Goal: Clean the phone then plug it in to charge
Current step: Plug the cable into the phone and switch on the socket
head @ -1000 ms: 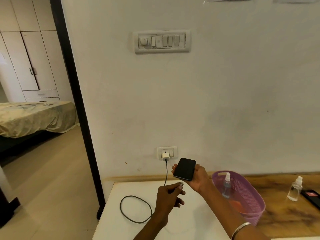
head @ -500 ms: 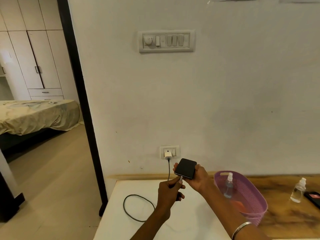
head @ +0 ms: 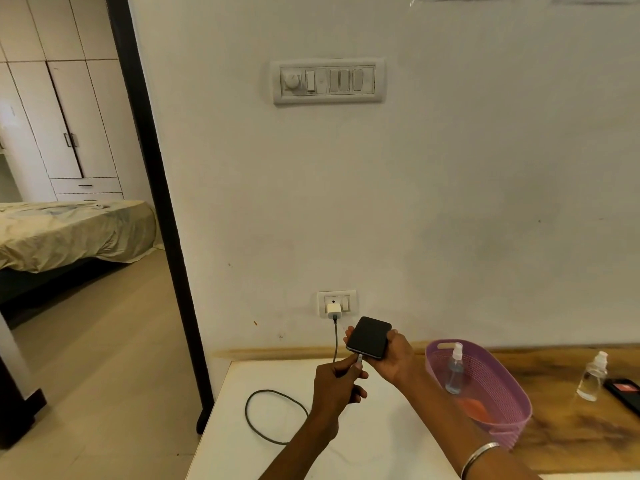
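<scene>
A bangle [head: 479, 457] is worn on the right forearm at the near edge of the view. The cable [head: 268, 419] lies in a loop on the white table [head: 381, 445], left of the left hand [head: 334, 386]. The cable's plug end [head: 359, 359] is pinched by the curled fingers [head: 349, 370] of that hand, and its tip is held at the near edge of the phone [head: 369, 337]; whether it is seated in the port cannot be told. The phone, dark and tilted, is gripped above the table by the right hand [head: 391, 358], whose fingers are wrapped round its sides.

To the right, a purple basket [head: 512, 393] is set where the white table meets a wooden top [head: 571, 427]. A spray bottle [head: 454, 370] is stood upright inside the basket, with something orange [head: 472, 408] lying beside it. Further right, a second clear bottle [head: 590, 377] is stood on the wooden top, just beside a dark flat item [head: 625, 391] at the right edge.

Beyond the hands, the cable is led up to a white charger [head: 334, 310], which is plugged into a wall socket [head: 337, 301]. Higher on the wall, a switch panel [head: 328, 80] is mounted. On the far left, through a dark-framed doorway [head: 152, 188], a bed [head: 69, 233] with a rumpled cover and pale cupboards [head: 62, 116] are seen.
</scene>
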The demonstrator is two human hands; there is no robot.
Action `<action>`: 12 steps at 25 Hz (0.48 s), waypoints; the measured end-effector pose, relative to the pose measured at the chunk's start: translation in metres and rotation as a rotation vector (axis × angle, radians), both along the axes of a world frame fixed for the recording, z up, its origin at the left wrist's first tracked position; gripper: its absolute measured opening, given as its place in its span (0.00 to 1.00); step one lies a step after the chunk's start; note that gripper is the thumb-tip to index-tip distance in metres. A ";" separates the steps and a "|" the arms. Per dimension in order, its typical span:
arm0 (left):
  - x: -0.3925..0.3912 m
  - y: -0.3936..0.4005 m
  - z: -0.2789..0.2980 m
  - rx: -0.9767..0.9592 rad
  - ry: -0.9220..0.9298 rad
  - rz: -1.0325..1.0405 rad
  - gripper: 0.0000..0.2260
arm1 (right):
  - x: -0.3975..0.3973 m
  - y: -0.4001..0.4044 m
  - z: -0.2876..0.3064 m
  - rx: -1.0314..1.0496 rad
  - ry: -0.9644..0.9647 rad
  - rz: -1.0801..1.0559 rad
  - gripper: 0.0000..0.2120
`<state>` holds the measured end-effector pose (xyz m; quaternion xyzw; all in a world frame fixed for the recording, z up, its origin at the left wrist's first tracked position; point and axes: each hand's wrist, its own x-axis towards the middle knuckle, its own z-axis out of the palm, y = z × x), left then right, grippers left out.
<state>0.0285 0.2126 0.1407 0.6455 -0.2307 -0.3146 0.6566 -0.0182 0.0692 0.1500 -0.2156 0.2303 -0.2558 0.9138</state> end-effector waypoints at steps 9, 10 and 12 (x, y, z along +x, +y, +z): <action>0.001 0.001 0.000 -0.007 0.030 0.003 0.06 | 0.003 0.001 -0.003 0.008 -0.005 -0.002 0.22; 0.002 0.001 0.001 0.004 0.026 0.001 0.07 | 0.003 0.002 -0.004 0.009 -0.008 -0.001 0.22; 0.002 0.001 0.000 0.017 0.023 -0.004 0.08 | 0.003 0.002 -0.007 0.012 -0.007 -0.005 0.21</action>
